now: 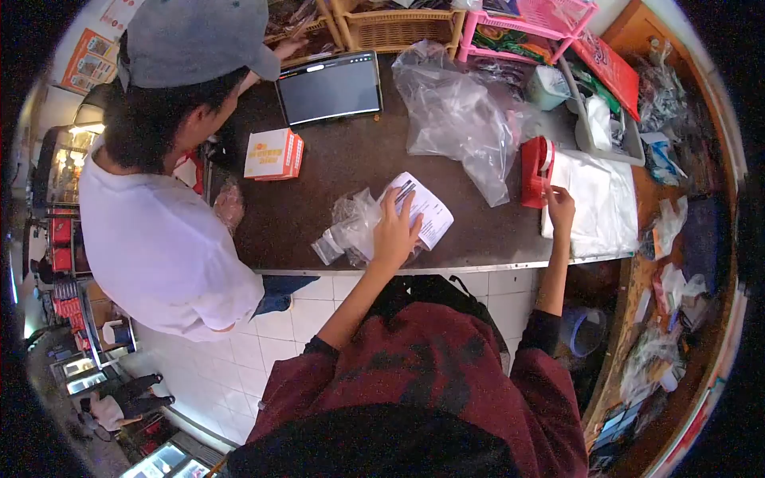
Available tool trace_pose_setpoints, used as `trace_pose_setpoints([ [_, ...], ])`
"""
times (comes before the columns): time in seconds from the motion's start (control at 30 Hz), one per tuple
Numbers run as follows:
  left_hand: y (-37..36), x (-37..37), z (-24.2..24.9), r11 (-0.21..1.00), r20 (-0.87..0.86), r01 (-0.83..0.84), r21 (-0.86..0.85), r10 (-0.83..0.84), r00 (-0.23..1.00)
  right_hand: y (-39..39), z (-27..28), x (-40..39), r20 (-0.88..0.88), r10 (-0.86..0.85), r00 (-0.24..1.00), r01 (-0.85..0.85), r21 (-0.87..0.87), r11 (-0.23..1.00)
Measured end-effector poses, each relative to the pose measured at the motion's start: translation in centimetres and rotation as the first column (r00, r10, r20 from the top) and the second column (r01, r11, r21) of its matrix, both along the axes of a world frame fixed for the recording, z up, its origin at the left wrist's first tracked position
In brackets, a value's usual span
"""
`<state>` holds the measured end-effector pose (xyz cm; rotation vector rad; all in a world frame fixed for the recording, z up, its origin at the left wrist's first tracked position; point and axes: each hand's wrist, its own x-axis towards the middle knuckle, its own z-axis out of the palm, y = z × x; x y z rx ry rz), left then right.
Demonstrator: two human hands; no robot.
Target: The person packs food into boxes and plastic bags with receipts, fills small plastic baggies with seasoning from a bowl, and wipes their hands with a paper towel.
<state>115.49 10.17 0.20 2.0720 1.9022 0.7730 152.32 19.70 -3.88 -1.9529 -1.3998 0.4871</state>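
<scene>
Print on the paper slip [422,209] too small to read, and its lower left corner hidden under the left hand [394,231]. Contents of the clear bag [351,231] beneath that hand impossible to make out. Right hand [560,203] fingertips pressed at the red tape dispenser [535,170], contact point not clearly resolved. Co-worker [159,231] face concealed by a grey cap [195,36]. Baskets [398,24] along the top cropped by the frame edge. Dark tablet [331,86] screen unreadable.
</scene>
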Motion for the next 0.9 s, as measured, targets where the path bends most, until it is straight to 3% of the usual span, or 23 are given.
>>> trace_pose_setpoints([
  [0.17, 0.0, 0.2, -0.2, 1.000, -0.017, 0.017, 0.024, -0.016, 1.000, 0.3, 0.8, -0.8, -0.048, -0.040, 0.998, 0.039, -0.008, 0.999],
  [0.23, -0.1, 0.1, -0.6, 0.999, -0.026, 0.015, 0.047, -0.014, 1.000, 0.7, 0.8, -1.2, 0.130, -0.070, 0.989, 0.079, -0.064, 0.995],
  [0.37, -0.1, 0.1, -0.7, 0.997, -0.058, 0.035, 0.062, -0.032, 0.998, 1.3, 0.3, -0.9, 0.130, -0.090, 0.987, 0.103, -0.091, 0.991],
  [0.43, -0.2, 0.1, -0.6, 0.997, -0.053, 0.044, 0.057, -0.041, 0.998, 1.6, -0.6, -0.5, 0.235, -0.072, 0.969, 0.079, -0.020, 0.997],
  [0.57, -0.3, 0.0, -0.8, 0.996, -0.051, 0.052, 0.070, -0.048, 0.998, 2.5, -3.1, 0.6, 0.243, -0.028, 0.970, 0.014, 0.055, 0.998],
  [0.63, -0.5, 0.0, -0.9, 0.994, -0.027, 0.038, 0.103, -0.036, 0.999, 2.4, -2.4, 0.3, 0.288, 0.001, 0.958, -0.004, 0.009, 1.000],
  [0.7, -0.5, 0.0, -1.4, 0.995, -0.028, 0.041, 0.090, -0.038, 0.999, 2.9, -3.1, 0.9, 0.251, -0.045, 0.967, 0.061, -0.055, 0.997],
  [0.77, -0.7, -0.2, -2.1, 0.990, -0.043, 0.009, 0.140, -0.003, 0.999, 1.6, 0.9, -1.4, -0.035, -0.092, 0.995, 0.090, -0.065, 0.994],
  [0.8, -0.8, -0.2, -2.1, 0.994, -0.041, 0.024, 0.102, -0.019, 0.999, 2.6, -2.5, 0.4, 0.196, -0.090, 0.976, 0.076, 0.079, 0.994],
  [0.83, -0.8, -0.1, -2.0, 0.997, -0.033, 0.033, 0.070, -0.030, 0.999, 3.3, -4.7, 1.9, 0.110, -0.069, 0.992, 0.064, 0.047, 0.997],
  [0.87, -0.8, -0.1, -2.1, 0.993, 0.003, -0.020, 0.113, 0.020, 1.000, 4.3, -6.5, 3.3, 0.169, -0.018, 0.985, 0.022, -0.026, 0.999],
  [0.9, -0.9, -0.1, -2.2, 0.997, 0.007, 0.001, 0.078, -0.001, 1.000, 3.8, -5.4, 3.0, -0.146, 0.101, 0.984, -0.099, 0.025, 0.995],
])
